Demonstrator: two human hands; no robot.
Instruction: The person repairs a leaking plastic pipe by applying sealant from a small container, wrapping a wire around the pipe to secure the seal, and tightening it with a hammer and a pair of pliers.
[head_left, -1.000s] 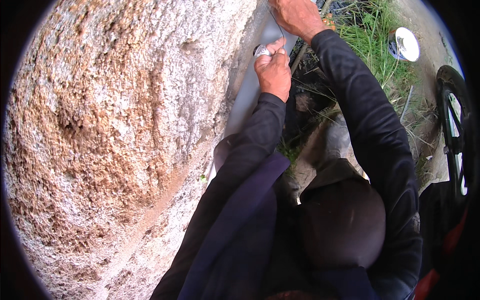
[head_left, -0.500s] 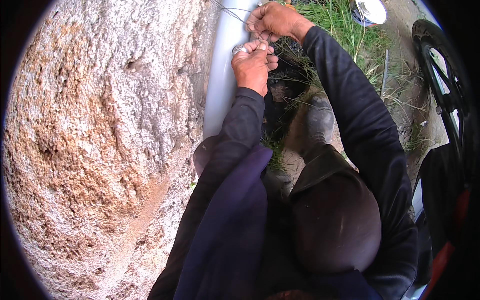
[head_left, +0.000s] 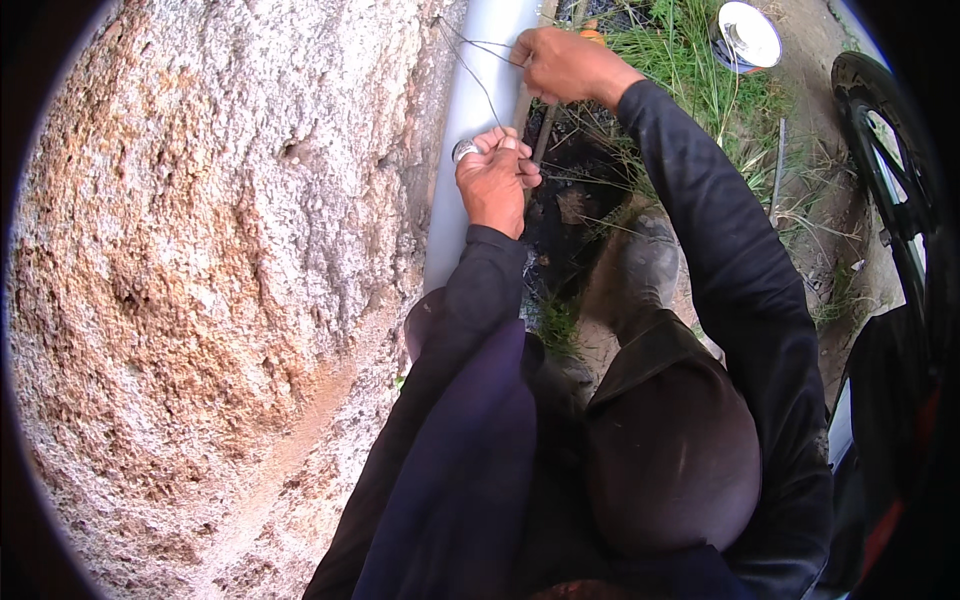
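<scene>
A thin dark wire (head_left: 478, 78) crosses over the pale grey pipe (head_left: 462, 110), which runs along the foot of a rough wall. My left hand (head_left: 496, 182) is closed in a pinch on one length of the wire, over the pipe's right side. A ring-like silver object (head_left: 464, 150) shows by its index finger. Farther away, my right hand (head_left: 572, 66) pinches another length of the wire, its fingertips at the pipe's right edge. The wire's far part reaches the wall side of the pipe.
The rough stone-like wall (head_left: 220, 280) fills the left. Grass (head_left: 690, 80) and a white-and-blue container (head_left: 746, 38) lie at the far right. A black wheel (head_left: 890, 160) stands at the right edge. My shoe (head_left: 650, 255) rests on the dirt beside dark ground.
My hands have moved apart: the left came nearer to me, drawing its length of wire out, while the right shifted slightly right. The view has tilted a little.
</scene>
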